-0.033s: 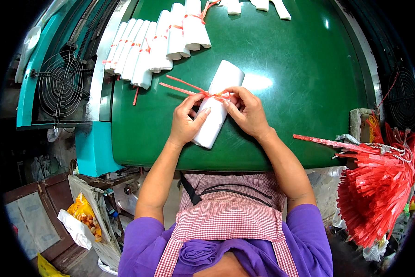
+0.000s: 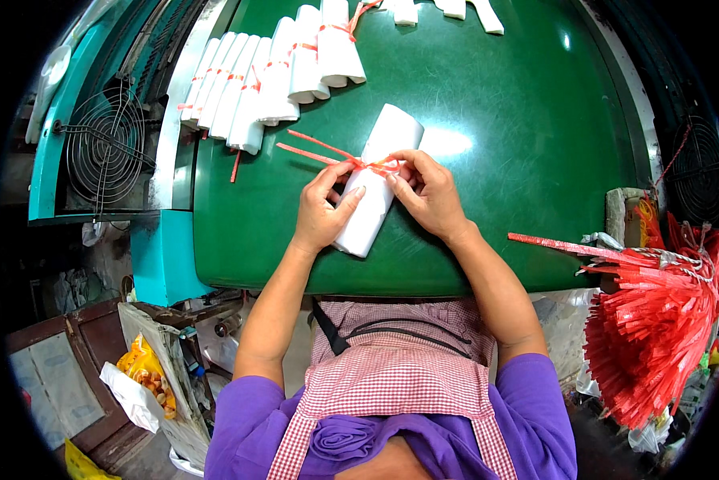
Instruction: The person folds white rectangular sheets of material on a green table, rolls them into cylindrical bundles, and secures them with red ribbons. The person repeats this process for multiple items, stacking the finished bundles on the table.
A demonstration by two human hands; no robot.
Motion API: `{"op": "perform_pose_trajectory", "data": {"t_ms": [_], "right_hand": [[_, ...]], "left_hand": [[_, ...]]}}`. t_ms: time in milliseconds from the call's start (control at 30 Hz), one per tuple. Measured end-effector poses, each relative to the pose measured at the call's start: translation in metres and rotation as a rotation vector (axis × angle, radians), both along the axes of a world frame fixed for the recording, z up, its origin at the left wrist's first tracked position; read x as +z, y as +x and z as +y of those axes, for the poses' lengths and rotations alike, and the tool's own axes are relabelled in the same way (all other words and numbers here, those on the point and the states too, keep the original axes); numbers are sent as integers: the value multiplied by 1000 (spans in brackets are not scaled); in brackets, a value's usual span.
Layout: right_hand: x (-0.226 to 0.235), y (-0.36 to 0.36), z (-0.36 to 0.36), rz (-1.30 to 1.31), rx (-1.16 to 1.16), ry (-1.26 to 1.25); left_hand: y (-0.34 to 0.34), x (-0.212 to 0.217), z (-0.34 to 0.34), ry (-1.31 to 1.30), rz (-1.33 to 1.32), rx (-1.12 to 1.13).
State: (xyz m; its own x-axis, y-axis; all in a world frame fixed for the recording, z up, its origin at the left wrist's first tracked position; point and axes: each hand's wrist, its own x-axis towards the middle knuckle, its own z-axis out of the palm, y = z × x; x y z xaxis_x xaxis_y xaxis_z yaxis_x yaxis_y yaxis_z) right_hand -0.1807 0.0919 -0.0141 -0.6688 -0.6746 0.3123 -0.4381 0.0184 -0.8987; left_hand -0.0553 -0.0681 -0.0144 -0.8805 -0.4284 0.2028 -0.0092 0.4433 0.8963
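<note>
The tabletop [image 2: 527,152] looks smooth and glossy, the red ribbon [image 2: 365,165] plastic, the apron [image 2: 399,380] matt cloth.

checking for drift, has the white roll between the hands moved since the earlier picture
No, the white roll shows no shift in any direction against the green tabletop's near edge.

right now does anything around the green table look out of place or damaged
One red strip juts left from its bundle, out over the green tabletop, while most other strips hang down. The nearest white roll lies slanted but shows no visible damage.
</note>
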Motion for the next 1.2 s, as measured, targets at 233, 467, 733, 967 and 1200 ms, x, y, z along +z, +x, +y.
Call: {"op": "perform_pose_trajectory", "data": {"t_ms": [233, 467, 733, 967, 1200], "right_hand": [[1, 0, 0, -26, -2, -3], [-1, 0, 0, -9, 6, 7], [1, 0, 0, -10, 6, 6], [1, 0, 0, -23, 6, 11], [1, 0, 0, -40, -3, 7]], "left_hand": [[0, -1, 0, 6, -5, 1], [0, 1, 0, 14, 3, -2], [0, -1, -1, 9, 6, -6], [-1, 0, -1, 23, 11, -10], [-1, -1, -1, 27, 10, -8]]}}
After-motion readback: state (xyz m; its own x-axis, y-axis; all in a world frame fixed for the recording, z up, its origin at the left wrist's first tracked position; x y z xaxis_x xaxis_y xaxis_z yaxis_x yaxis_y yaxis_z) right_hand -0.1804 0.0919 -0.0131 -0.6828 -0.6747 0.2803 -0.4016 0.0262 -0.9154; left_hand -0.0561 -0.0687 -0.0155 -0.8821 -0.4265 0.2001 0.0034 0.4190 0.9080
